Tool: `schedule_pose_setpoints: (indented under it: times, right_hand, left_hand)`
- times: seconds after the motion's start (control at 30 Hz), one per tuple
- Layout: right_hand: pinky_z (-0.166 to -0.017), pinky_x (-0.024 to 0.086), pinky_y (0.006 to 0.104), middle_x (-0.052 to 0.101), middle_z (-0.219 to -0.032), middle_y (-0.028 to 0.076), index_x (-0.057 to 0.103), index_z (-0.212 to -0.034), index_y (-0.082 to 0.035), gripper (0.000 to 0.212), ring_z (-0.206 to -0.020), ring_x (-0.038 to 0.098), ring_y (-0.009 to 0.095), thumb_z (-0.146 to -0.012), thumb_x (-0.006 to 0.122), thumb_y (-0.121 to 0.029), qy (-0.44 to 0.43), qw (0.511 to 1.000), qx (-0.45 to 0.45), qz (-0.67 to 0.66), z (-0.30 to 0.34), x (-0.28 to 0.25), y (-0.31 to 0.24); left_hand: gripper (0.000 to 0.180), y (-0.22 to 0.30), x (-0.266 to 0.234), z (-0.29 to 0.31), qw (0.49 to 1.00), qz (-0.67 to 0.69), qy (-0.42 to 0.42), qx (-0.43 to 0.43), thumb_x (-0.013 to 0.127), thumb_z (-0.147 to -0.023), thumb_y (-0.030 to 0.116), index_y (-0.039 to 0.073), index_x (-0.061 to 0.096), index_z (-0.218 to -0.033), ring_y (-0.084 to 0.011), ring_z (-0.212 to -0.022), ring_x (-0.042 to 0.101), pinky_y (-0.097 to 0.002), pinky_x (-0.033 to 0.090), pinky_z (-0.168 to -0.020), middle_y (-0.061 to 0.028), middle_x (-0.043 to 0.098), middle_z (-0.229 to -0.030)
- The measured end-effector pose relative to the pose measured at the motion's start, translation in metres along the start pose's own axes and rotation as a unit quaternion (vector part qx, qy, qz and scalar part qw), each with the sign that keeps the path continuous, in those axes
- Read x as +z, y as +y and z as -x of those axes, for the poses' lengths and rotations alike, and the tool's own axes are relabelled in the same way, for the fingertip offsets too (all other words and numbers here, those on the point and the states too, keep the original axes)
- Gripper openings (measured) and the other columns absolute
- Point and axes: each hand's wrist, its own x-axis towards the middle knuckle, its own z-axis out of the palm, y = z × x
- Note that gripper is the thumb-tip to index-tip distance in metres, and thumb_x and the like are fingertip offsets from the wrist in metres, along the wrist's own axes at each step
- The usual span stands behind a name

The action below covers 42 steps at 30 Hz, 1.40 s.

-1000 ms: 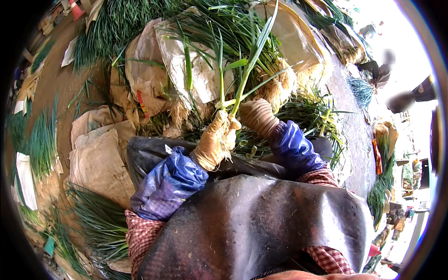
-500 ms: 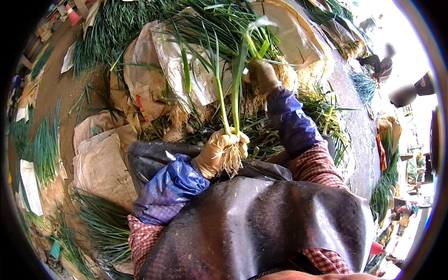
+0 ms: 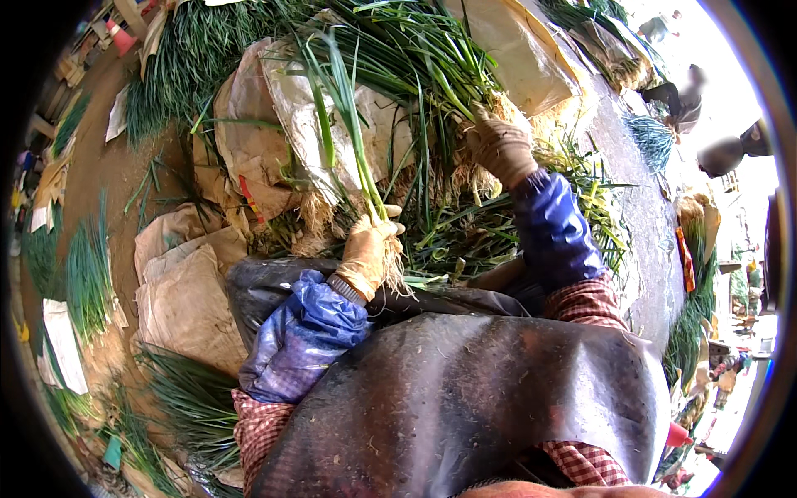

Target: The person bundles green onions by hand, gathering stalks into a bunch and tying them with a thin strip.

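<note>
My gloved left hand is closed round a few green onions low on their stems. Their pale roots hang beside the fingers and their green leaves point up and away. My gloved right hand is at the root end of a large heap of green onions, its fingers curled onto stalks there; how many they grip is hidden. Under and between my hands lie loose green leaves and trimmings.
A dark, wet apron covers my lap. Folded beige sacks lie at the left, near more green onion bundles. A pale sack stands behind the heap. Several blurred people are at the far right.
My left hand has moved slightly left with its green onions, their leaves now tilting left. My right hand has left those leaves and moved right and slightly down, onto the heap's root end.
</note>
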Motion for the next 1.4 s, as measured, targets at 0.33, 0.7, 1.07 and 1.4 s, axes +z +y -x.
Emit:
schedule_pose_setpoints:
  times: [0.33,0.7,1.07,1.4]
  right_hand:
    - [-0.056,0.051,0.0323,0.065,-0.067,0.007,0.069,-0.084,-0.008,0.023,-0.057,0.061,0.017,-0.088,0.062,-0.029,-0.281,0.936,0.028,-0.213,0.058,-0.059,-0.058]
    - [-0.042,0.045,0.0232,0.066,-0.067,0.005,0.068,-0.089,-0.005,0.046,-0.050,0.059,0.010,-0.091,0.059,-0.050,-0.334,0.691,0.182,-0.614,0.049,-0.032,-0.084]
    - [-0.046,0.047,0.0213,0.066,-0.073,0.008,0.065,-0.094,-0.003,0.022,-0.054,0.060,0.014,-0.088,0.063,-0.024,-0.199,0.465,0.184,-0.843,0.005,-0.007,-0.098]
    - [-0.055,0.051,0.0213,0.067,-0.080,0.005,0.065,-0.099,-0.004,0.014,-0.061,0.061,0.008,-0.087,0.068,-0.009,0.125,0.702,0.135,-0.688,0.046,-0.072,-0.125]
  left_hand:
    - [0.034,-0.002,0.000,-0.007,0.989,0.122,-0.067,-0.057,0.057,-0.095,0.028,0.002,0.059,-0.116,-0.0174,-0.080,0.066,-0.0306,0.057,-0.066,-0.0084,0.068,-0.095]
    - [0.034,-0.012,0.006,0.003,0.967,0.158,-0.158,-0.123,0.062,-0.090,0.012,0.001,0.054,-0.121,-0.0204,-0.067,0.066,-0.0306,0.058,-0.060,-0.0167,0.066,-0.091]
    - [0.042,-0.007,0.009,0.021,0.921,0.159,-0.341,-0.101,0.059,-0.093,0.019,-0.003,0.052,-0.128,-0.0131,-0.065,0.058,-0.0252,0.049,-0.057,-0.0071,0.062,-0.077]
    - [0.036,0.007,0.013,0.026,0.912,0.245,-0.327,-0.048,0.058,-0.094,0.027,0.001,0.059,-0.119,-0.0135,-0.060,0.052,-0.0360,0.045,-0.075,-0.0018,0.057,-0.068]
